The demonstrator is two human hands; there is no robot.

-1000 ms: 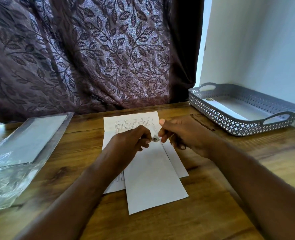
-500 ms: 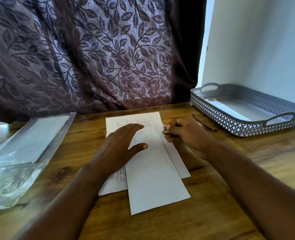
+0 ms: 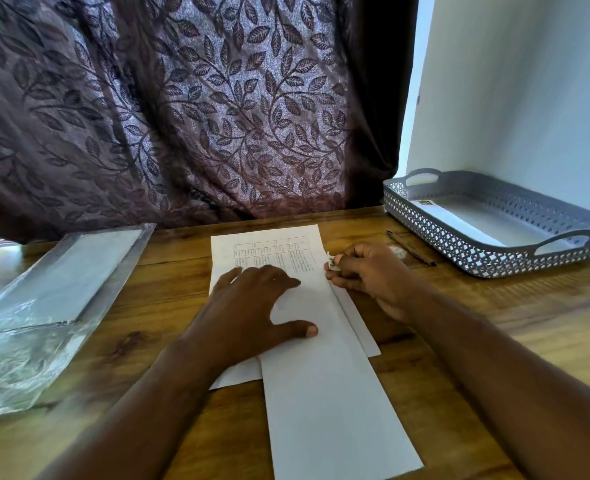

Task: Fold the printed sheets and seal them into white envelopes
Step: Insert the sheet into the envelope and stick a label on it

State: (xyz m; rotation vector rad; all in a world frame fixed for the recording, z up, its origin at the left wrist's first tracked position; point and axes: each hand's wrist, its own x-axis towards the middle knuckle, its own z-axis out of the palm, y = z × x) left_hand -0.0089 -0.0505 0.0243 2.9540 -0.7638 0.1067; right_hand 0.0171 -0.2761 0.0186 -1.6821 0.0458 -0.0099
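Note:
A long white envelope (image 3: 335, 396) lies slanted on the wooden table, on top of a printed sheet (image 3: 269, 249) with a table of text. My left hand (image 3: 252, 306) lies flat on the envelope's upper end, fingers spread and straight. My right hand (image 3: 366, 275) is at the envelope's upper right edge and pinches a small white strip (image 3: 333, 263) between thumb and fingers. The envelope's top end is hidden under my left hand.
A grey perforated tray (image 3: 487, 251) holding a white envelope stands at the right. A dark pen (image 3: 411, 249) lies in front of it. A clear plastic pack (image 3: 51, 296) of envelopes is at the left. A patterned curtain hangs behind.
My left hand let go of the small strip, opened and pressed flat onto the envelope. My right hand drew the strip away to the right.

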